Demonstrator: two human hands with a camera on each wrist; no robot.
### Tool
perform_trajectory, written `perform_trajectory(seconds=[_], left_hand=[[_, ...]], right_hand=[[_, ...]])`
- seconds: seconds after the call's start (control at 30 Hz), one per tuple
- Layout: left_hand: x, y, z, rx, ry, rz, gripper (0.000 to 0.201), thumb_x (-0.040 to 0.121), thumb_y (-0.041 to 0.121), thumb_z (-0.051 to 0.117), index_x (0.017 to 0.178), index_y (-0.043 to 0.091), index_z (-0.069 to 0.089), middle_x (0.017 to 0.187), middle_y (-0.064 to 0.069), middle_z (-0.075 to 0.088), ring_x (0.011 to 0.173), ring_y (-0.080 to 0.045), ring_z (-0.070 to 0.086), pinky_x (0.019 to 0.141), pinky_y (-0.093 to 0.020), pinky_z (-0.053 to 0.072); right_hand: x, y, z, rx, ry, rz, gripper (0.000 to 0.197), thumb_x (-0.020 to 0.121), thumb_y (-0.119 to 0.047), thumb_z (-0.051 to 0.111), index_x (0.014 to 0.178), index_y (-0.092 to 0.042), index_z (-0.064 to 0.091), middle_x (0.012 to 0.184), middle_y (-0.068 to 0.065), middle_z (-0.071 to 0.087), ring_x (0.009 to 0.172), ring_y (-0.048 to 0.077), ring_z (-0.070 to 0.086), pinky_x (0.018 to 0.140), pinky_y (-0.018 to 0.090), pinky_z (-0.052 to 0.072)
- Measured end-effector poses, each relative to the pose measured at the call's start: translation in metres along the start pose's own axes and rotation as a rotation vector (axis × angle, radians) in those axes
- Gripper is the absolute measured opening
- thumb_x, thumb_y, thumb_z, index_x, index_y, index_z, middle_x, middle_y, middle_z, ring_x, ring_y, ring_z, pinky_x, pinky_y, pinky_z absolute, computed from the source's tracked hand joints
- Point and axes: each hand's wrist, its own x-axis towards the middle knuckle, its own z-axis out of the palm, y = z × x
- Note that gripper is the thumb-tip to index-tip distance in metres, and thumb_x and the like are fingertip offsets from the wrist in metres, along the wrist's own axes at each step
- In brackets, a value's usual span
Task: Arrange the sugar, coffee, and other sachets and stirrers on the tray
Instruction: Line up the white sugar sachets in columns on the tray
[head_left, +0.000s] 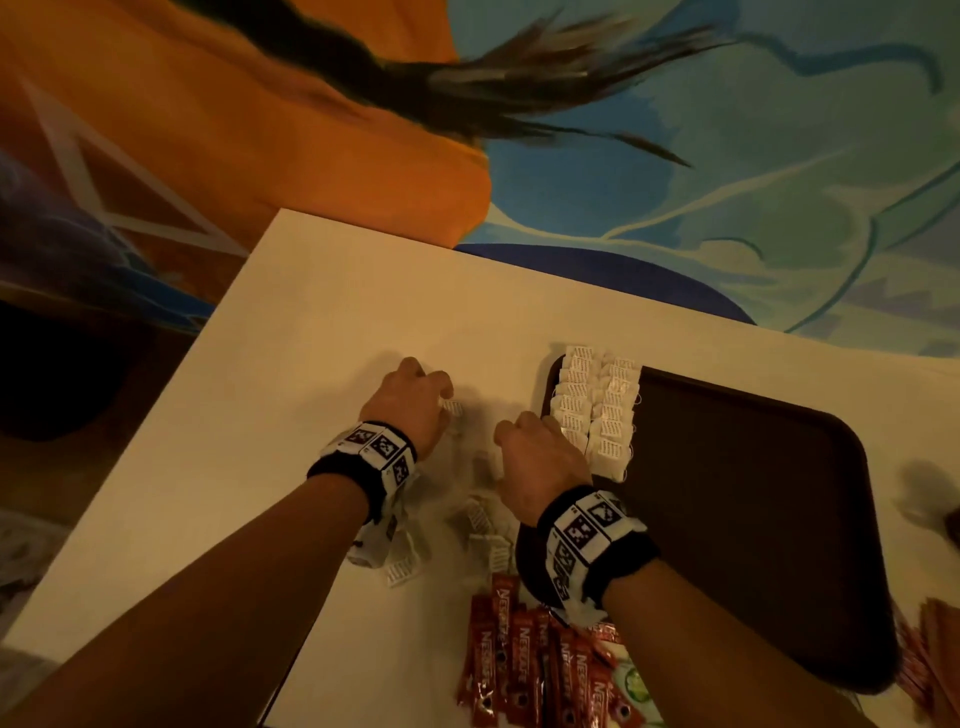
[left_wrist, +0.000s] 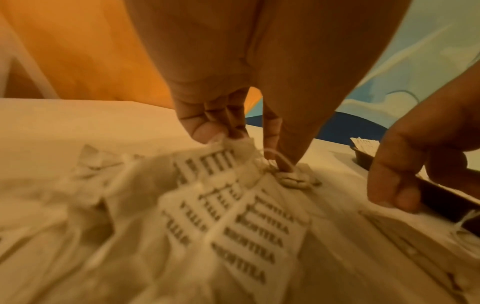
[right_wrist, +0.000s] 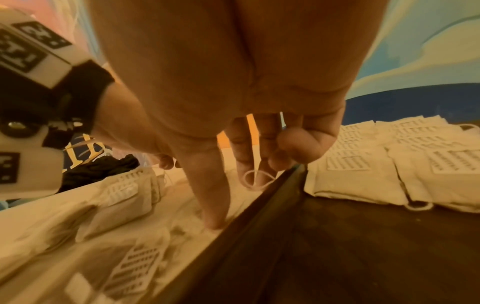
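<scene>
Painted murals in orange and blue backed a pale table (head_left: 322, 332), where a dark tray (head_left: 753, 519) lay toward 3 o'clock. By my judgement the job was early: two neat columns of tea bags (head_left: 597, 410) filled only the tray's left edge, at about 1 o'clock from the hands, and the rest of the tray was bare. Still off the tray were a loose heap of tea bags (left_wrist: 233, 226) on the table at centre, a pile of red coffee sticks (head_left: 524, 670) at 6 o'clock, and more reddish sachets (head_left: 930, 654) past the tray at 4 o'clock. No stirrers could be made out.

The left hand (head_left: 415, 405) sat over the far end of the loose heap, at 11 o'clock from the right hand. In the left wrist view its fingers (left_wrist: 207, 127) were curled down and pinching the top edge of one tea bag, with a string loop by the thumb, so it was closed on that bag.

The right hand (head_left: 535, 452) hovered at the tray's left rim, just beside the laid rows. Its fingers (right_wrist: 298, 144) were bent inward and its thumb pointed down at the loose bags beside the rim. A loop of string hung by the fingertips, but whether they gripped a bag I could not tell.
</scene>
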Motion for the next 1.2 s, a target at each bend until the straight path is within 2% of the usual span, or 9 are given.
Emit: perform_trajectory(seconds=[0.23,0.33,0.43,0.53,0.67,0.8,1.0,1.1,1.2], left_hand=[[-0.003,-0.005,-0.001,-0.093,-0.025,0.026,0.01,0.093,0.031,0.064,0.098,0.025,0.058,0.108,-0.002,0.048,0.097,-0.026,0.054,0.084,-0.039,0.048],[-0.007,-0.006,-0.005,-0.13,-0.028,0.053,0.009,0.093,0.026,0.064,0.093,0.025,0.056,0.1,-0.001,0.057,0.094,-0.026,0.058,0.079,-0.035,0.048],[-0.015,-0.007,-0.011,-0.203,-0.004,0.032,0.011,0.094,0.027,0.066,0.09,0.028,0.056,0.097,0.0,0.065,0.088,-0.023,0.062,0.076,-0.037,0.053],[-0.023,-0.008,-0.017,-0.271,0.022,0.023,0.01,0.093,0.025,0.067,0.095,0.028,0.058,0.098,0.0,0.067,0.086,-0.021,0.063,0.074,-0.035,0.053],[-0.033,-0.01,-0.022,-0.316,0.018,0.032,0.017,0.094,0.022,0.066,0.111,0.026,0.064,0.1,0.003,0.069,0.085,-0.016,0.062,0.071,-0.025,0.043],[-0.043,-0.008,-0.025,-0.29,0.034,0.063,0.009,0.093,0.022,0.065,0.1,0.025,0.07,0.098,0.005,0.068,0.082,-0.013,0.057,0.07,-0.023,0.039],[-0.066,0.017,-0.021,-0.337,0.035,0.142,0.006,0.094,0.023,0.066,0.094,0.028,0.07,0.086,0.016,0.065,0.073,0.001,0.056,0.058,-0.008,0.033],[-0.075,0.041,-0.013,-0.353,-0.012,0.198,0.008,0.093,0.025,0.066,0.091,0.031,0.07,0.085,0.016,0.066,0.074,0.0,0.059,0.06,-0.01,0.037],[-0.082,0.065,-0.004,-0.368,-0.056,0.244,0.007,0.092,0.025,0.067,0.092,0.032,0.07,0.085,0.016,0.068,0.074,-0.003,0.062,0.063,-0.016,0.044]], right_hand=[[-0.002,-0.005,0.006,-0.042,-0.016,0.023,0.03,0.091,-0.017,0.063,0.12,-0.014,0.055,0.126,0.009,0.05,0.122,0.031,0.042,0.093,0.041,0.049],[-0.002,-0.004,0.005,0.002,-0.014,0.006,0.024,0.093,-0.018,0.06,0.116,-0.015,0.057,0.12,0.008,0.056,0.119,0.03,0.046,0.093,0.04,0.051],[-0.002,-0.001,0.002,0.17,-0.033,0.06,0.019,0.093,-0.019,0.064,0.111,-0.02,0.058,0.108,0.006,0.065,0.103,0.026,0.061,0.086,0.04,0.056],[-0.003,0.002,-0.002,0.41,-0.046,0.137,0.032,0.085,-0.023,0.073,0.106,-0.029,0.05,0.094,0.003,0.068,0.084,0.022,0.068,0.076,0.038,0.059],[-0.011,0.006,-0.011,0.641,0.049,0.146,0.023,0.083,-0.018,0.076,0.092,-0.029,0.057,0.065,-0.006,0.063,0.058,0.008,0.061,0.055,0.025,0.047],[-0.024,0.016,-0.019,0.702,0.105,0.121,0.011,0.083,-0.019,0.078,0.079,-0.027,0.072,0.07,-0.01,0.067,0.064,0.002,0.061,0.062,0.018,0.046],[-0.058,0.05,-0.028,0.742,0.074,0.118,0.028,0.082,0.002,0.07,0.093,-0.023,0.078,0.086,-0.012,0.074,0.083,0.0,0.068,0.076,0.011,0.051],[-0.077,0.07,-0.029,0.688,0.12,0.137,0.018,0.082,-0.013,0.082,0.09,-0.028,0.078,0.083,-0.016,0.072,0.08,-0.006,0.066,0.073,0.011,0.051],[-0.097,0.087,-0.032,0.656,0.155,0.164,0.008,0.086,-0.026,0.081,0.089,-0.032,0.076,0.082,-0.014,0.071,0.077,-0.003,0.066,0.066,0.014,0.053]])
